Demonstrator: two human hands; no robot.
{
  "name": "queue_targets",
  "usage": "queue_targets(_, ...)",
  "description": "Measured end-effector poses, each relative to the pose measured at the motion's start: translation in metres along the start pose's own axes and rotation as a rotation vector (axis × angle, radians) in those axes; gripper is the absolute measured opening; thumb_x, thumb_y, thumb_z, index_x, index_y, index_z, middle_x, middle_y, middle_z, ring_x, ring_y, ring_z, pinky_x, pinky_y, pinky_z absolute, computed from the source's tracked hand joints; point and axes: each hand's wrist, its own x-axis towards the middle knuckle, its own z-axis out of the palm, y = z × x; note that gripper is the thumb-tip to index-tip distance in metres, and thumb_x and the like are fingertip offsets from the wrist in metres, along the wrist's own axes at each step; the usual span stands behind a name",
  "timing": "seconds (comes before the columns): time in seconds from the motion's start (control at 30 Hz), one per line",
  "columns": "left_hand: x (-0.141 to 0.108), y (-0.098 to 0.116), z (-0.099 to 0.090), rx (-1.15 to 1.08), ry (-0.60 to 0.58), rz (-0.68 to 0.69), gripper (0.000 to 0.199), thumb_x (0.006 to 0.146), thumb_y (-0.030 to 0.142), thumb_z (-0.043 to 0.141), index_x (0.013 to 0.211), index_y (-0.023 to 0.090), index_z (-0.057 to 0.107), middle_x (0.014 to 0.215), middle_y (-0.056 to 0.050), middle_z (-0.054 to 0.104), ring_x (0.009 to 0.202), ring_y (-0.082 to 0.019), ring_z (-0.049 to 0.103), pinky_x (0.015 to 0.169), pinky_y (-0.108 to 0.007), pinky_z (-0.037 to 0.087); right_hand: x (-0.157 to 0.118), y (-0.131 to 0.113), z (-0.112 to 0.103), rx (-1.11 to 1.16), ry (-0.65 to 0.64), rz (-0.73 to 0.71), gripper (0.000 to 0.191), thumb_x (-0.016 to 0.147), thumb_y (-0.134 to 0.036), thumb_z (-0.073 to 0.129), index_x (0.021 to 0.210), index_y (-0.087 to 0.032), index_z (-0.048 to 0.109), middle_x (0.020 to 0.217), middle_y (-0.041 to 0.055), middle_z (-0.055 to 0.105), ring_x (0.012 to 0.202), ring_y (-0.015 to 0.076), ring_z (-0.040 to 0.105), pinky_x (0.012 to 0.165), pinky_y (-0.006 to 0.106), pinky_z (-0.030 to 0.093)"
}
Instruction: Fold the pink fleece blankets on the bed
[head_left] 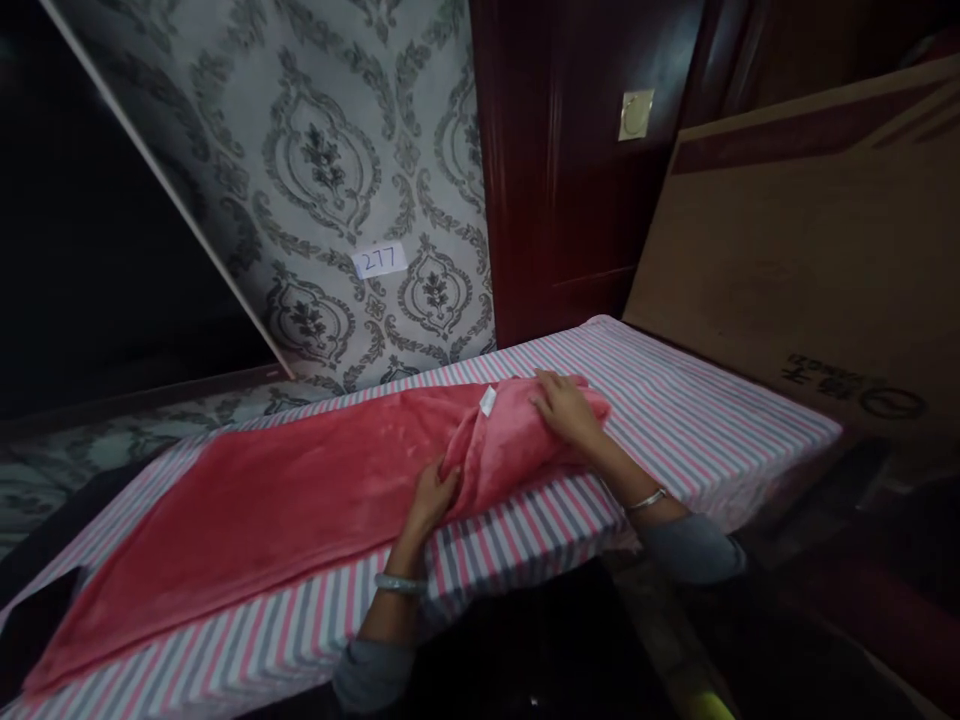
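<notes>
A red plush blanket (300,500) lies lengthwise on a striped cloth. Its right end is bunched and folded over on itself, with a small white tag (487,402) showing on the fold. My left hand (433,497) is closed on the near edge of that fold, its fingertips partly hidden in the fabric. On top of the folded right end rests my right hand (566,408), fingers stretched out and somewhat apart against the plush.
The striped cloth (660,390) covers a long table-like surface. A large cardboard box (795,250) leans at the right. Behind are patterned wallpaper (322,150) with a paper marked 277 (380,260) and a dark red wooden panel (555,180). A dark screen-like panel (112,220) stands left.
</notes>
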Motion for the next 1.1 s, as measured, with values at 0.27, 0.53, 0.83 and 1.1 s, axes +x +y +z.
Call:
queue_targets(0.27, -0.056, 0.009, -0.030, 0.021, -0.089, 0.095, 0.030, 0.083, 0.044, 0.055, 0.087, 0.018, 0.068, 0.085, -0.005, 0.071, 0.083, -0.022, 0.064, 0.078, -0.032, 0.050, -0.061, 0.018, 0.020, 0.195, -0.063, 0.009, 0.045, 0.086, -0.028, 0.047, 0.127, -0.016, 0.062, 0.103, 0.0111, 0.070, 0.094, 0.0270, 0.064, 0.092, 0.045, 0.051)
queue_targets(0.53, -0.080, -0.005, -0.033, 0.066, -0.162, -0.001, 0.033, 0.079, 0.047, 0.058, 0.086, 0.017, 0.070, 0.082, -0.006, 0.072, 0.077, -0.022, 0.063, 0.072, -0.031, 0.049, -0.073, 0.024, 0.021, 0.216, -0.039, -0.024, 0.057, 0.088, -0.043, 0.054, 0.139, -0.020, 0.050, 0.133, 0.0142, 0.058, 0.122, 0.0314, 0.055, 0.102, 0.051, 0.046)
queue_targets(0.83, -0.020, 0.041, -0.006, 0.510, -0.003, 0.300, 0.040, 0.085, 0.022, 0.054, 0.124, 0.018, 0.062, 0.119, -0.013, 0.067, 0.110, -0.026, 0.061, 0.097, -0.041, 0.047, -0.111, 0.009, 0.012, 0.280, 0.073, -0.099, 0.024, 0.087, -0.033, 0.052, 0.106, -0.023, 0.063, 0.107, 0.0110, 0.067, 0.103, 0.0293, 0.062, 0.088, 0.046, 0.053)
queue_targets(1.1, 0.057, 0.093, 0.067, 0.691, -0.294, 0.658, 0.039, 0.081, 0.021, 0.069, 0.119, 0.014, 0.061, 0.130, -0.016, 0.058, 0.121, -0.030, 0.051, 0.107, -0.048, 0.040, -0.127, 0.002, -0.037, 0.241, 0.139, -0.244, 0.023, 0.084, -0.020, 0.052, 0.099, -0.028, 0.067, 0.099, 0.0047, 0.073, 0.102, 0.0284, 0.064, 0.093, 0.049, 0.049)
